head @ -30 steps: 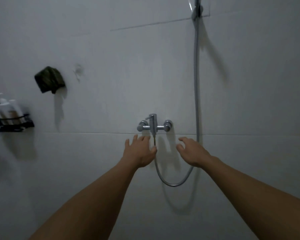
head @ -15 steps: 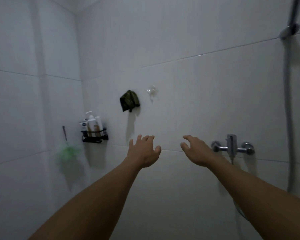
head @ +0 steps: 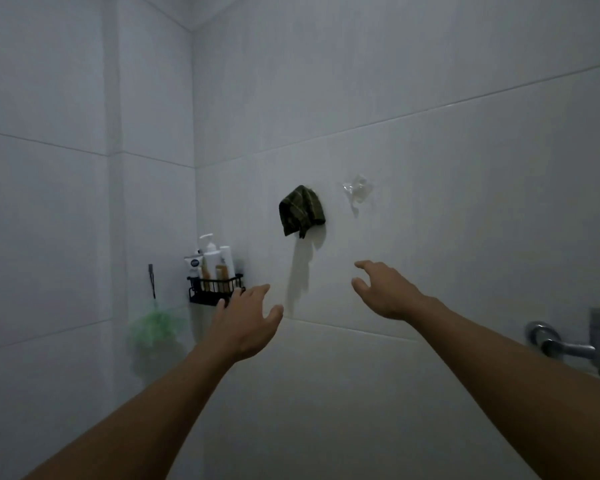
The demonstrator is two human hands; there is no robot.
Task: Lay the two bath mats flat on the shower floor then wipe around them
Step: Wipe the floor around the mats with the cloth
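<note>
Two hands were raised toward the tiled wall: left hand and right hand, fingers spread and loose, holding nothing. Neither bath mat nor the shower floor was in view. Item: dark green cloth hanging on the wall just above and between the hands, probably the wiper. Item: black caddy with bottles, left; tap, right. Advice: pinch the cloth near its top and lift it upward off whatever held it, rather than tugging downward.
</note>
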